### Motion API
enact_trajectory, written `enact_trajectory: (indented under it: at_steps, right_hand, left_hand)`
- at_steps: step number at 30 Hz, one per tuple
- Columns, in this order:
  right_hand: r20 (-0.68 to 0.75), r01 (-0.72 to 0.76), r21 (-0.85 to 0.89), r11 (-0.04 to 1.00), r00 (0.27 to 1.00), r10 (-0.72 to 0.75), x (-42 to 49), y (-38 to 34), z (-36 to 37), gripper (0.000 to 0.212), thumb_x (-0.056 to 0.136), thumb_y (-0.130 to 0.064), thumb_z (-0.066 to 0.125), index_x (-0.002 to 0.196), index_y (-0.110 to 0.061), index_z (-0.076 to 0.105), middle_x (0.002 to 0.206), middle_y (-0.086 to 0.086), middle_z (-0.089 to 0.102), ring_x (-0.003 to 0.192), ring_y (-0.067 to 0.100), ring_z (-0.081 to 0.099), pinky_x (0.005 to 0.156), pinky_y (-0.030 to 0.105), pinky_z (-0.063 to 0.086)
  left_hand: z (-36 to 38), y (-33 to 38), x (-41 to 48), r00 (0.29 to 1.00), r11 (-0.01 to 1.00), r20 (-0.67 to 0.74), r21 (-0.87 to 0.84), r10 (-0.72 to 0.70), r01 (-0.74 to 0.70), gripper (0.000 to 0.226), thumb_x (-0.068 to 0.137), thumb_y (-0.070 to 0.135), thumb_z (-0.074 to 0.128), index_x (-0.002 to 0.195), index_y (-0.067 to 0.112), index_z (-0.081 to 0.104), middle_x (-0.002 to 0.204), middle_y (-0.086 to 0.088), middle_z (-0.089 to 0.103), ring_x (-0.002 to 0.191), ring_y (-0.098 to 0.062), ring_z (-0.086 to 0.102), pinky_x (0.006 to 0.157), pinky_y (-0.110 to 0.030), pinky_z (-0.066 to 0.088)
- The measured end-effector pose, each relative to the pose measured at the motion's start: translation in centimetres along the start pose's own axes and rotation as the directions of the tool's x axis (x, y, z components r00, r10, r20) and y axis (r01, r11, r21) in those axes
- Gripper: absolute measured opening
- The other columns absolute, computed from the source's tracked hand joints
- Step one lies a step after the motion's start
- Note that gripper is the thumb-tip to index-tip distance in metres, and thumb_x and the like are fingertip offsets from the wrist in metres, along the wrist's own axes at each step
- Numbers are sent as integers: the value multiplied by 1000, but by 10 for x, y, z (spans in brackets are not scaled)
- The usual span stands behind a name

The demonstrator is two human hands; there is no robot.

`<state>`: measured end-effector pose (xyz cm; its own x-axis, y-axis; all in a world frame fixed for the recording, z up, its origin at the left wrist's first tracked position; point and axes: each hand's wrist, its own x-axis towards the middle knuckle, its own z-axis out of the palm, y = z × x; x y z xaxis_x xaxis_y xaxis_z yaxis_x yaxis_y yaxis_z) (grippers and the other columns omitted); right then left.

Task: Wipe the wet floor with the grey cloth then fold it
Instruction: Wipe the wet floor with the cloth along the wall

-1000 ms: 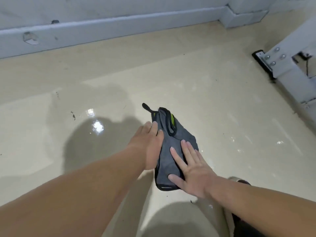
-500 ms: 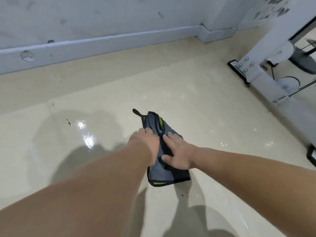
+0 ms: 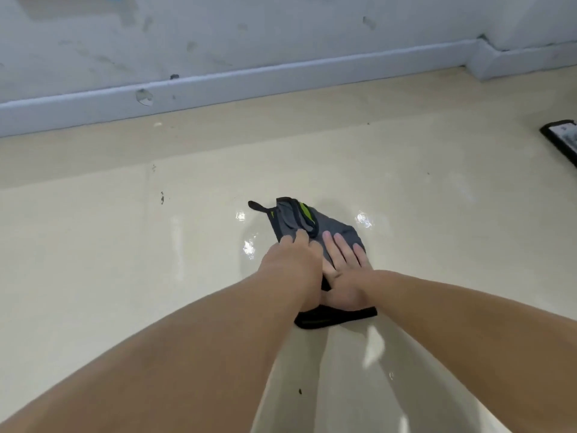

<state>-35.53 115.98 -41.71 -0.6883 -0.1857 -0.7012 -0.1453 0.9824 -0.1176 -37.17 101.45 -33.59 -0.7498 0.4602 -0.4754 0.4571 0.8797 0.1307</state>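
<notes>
The grey cloth (image 3: 288,218), trimmed in black with a lime-green patch and a small black loop, lies folded on the cream floor (image 3: 421,214) at mid-frame. Both my hands press down on it side by side. My left hand (image 3: 296,260) covers its left half, fingertips resting near the black trim. My right hand (image 3: 345,267) lies flat with straight fingers on the right half. The cloth's near black edge shows below my wrists. Wet, shiny patches (image 3: 248,245) glint on the floor around the cloth.
A pale blue-grey skirting board (image 3: 218,89) and scuffed wall run across the back, stepping out at the far right. A black-edged foot of white equipment (image 3: 562,142) sits at the right edge. Small dark specks dot the floor.
The view swung left, so the white equipment frame has nearly left the picture. My right hand's fingers have straightened and spread flat on the cloth; both hands stay pressed on it.
</notes>
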Motion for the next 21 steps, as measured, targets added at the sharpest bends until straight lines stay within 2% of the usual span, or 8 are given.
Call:
enact_trajectory:
  at_steps: [2, 4, 8, 10, 12, 15, 17, 21]
  right_hand:
    - [-48, 55, -24, 998, 997, -56, -1, 17, 0, 96, 88, -77, 28, 153, -37, -31, 157, -4, -47, 144, 13, -43, 122, 45, -19]
    - [-134, 84, 9, 996, 988, -82, -5, 38, 6, 93, 90, -78, 27, 155, -39, -26, 160, -6, -41, 147, 13, -38, 123, 47, -17]
    - [-295, 69, 100, 993, 955, -36, -17, 88, 24, 89, 91, -80, 25, 159, -41, -17, 165, -8, -33, 150, 12, -32, 124, 48, -14]
    - [-336, 21, 152, 988, 941, 32, -27, 124, 31, 87, 92, -79, 27, 159, -42, -15, 165, -9, -31, 151, 11, -31, 124, 47, -14]
    - [-342, -39, 210, 977, 933, 110, -42, 166, 38, 87, 91, -80, 25, 159, -43, -15, 165, -9, -32, 151, 12, -31, 124, 47, -15]
    - [-331, -170, 330, 928, 900, 282, -73, 232, 55, 89, 89, -85, 22, 159, -43, -15, 165, -9, -31, 152, 12, -28, 124, 45, -14]
    - [-297, -291, 393, 872, 858, 420, -100, 272, 73, 90, 89, -85, 23, 160, -42, -13, 167, -7, -28, 154, 13, -24, 125, 45, -12]
    - [-240, -463, 509, 726, 733, 636, -145, 327, 111, 91, 88, -87, 17, 160, -40, -11, 169, -4, -24, 155, 16, -20, 126, 46, -8]
  left_hand:
    - [5, 18, -8, 997, 999, -71, -37, -23, 20, 72, 94, 26, 57, 155, 11, 23, 161, -13, 20, 144, -27, 27, 113, -32, 30]
    - [15, 41, -22, 994, 998, -107, -65, -13, 6, 71, 97, 24, 50, 157, 8, 16, 164, -12, 12, 149, -26, 14, 119, -29, 17]
    - [31, 87, -26, 985, 991, -171, -132, -8, -15, 57, 91, 18, 51, 144, 13, 34, 157, -11, 23, 144, -26, 18, 117, -24, 17]
    - [33, 117, -11, 981, 991, -190, -123, 32, -56, 56, 92, 15, 49, 146, 12, 33, 154, -10, 26, 143, -26, 16, 115, -24, 13]
    - [34, 148, 7, 981, 988, -188, -130, 52, -78, 58, 91, 16, 49, 146, 13, 32, 152, -12, 27, 138, -27, 23, 113, -25, 17]
    - [31, 192, 32, 985, 986, -143, -116, 102, -119, 65, 89, 18, 55, 148, 11, 29, 157, -16, 22, 140, -32, 26, 113, -28, 19]
    - [27, 223, 43, 988, 979, -103, -157, 112, -128, 68, 89, 17, 57, 150, 11, 28, 162, -14, 17, 145, -32, 22, 115, -32, 22]
    - [36, 261, 56, 983, 966, -96, -190, 158, -174, 59, 87, 15, 56, 142, 15, 35, 151, -8, 29, 137, -28, 31, 107, -35, 38]
